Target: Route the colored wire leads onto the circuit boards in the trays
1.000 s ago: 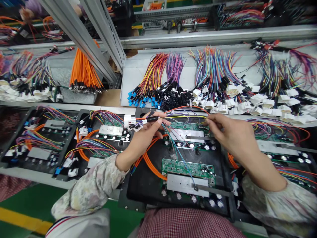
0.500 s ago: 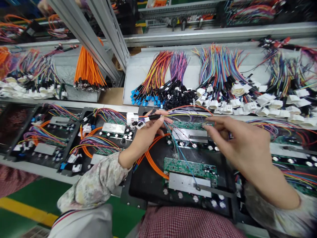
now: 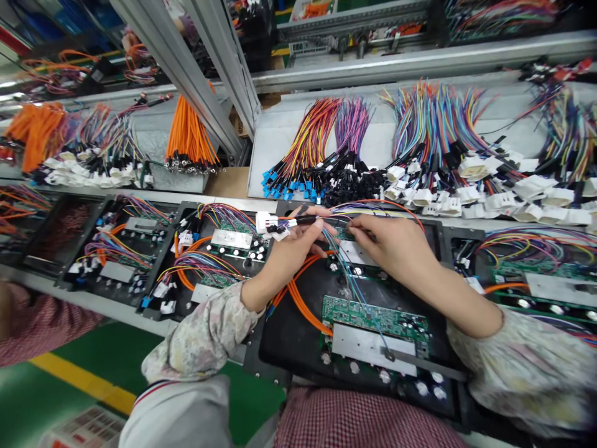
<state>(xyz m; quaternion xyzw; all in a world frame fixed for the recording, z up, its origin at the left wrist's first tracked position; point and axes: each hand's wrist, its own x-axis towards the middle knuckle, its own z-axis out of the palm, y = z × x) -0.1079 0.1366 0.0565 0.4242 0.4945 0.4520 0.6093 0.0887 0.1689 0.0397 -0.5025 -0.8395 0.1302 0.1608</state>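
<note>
My left hand (image 3: pixel 298 246) is closed around a wire harness (image 3: pixel 305 219), whose white connectors (image 3: pixel 265 222) stick out to the left. Loose thin wires (image 3: pixel 352 283) hang from it, some blue, over the lower circuit board (image 3: pixel 375 316). Fingers pinched, my right hand (image 3: pixel 385 239) grips wires just right of the left hand; which ones is hard to make out. Below both hands lies a black tray (image 3: pixel 291 348) with two green boards and their metal plates (image 3: pixel 368 348). The right hand partly covers the upper board (image 3: pixel 347 235). Orange cables (image 3: pixel 305 305) curve to the lower board.
Behind the tray lie bundles of red-yellow wires with blue plugs (image 3: pixel 310 137), purple wires (image 3: pixel 353 121) and multicoloured wires with white connectors (image 3: pixel 429 124). Wired trays stand left (image 3: pixel 212 255) and right (image 3: pixel 550 286). Slanted metal posts (image 3: pixel 219 56) rise at the back left.
My right hand has moved left, close to my left hand, and its fingers have closed in a pinch on wires. The left hand keeps its hold. The view has shifted slightly left.
</note>
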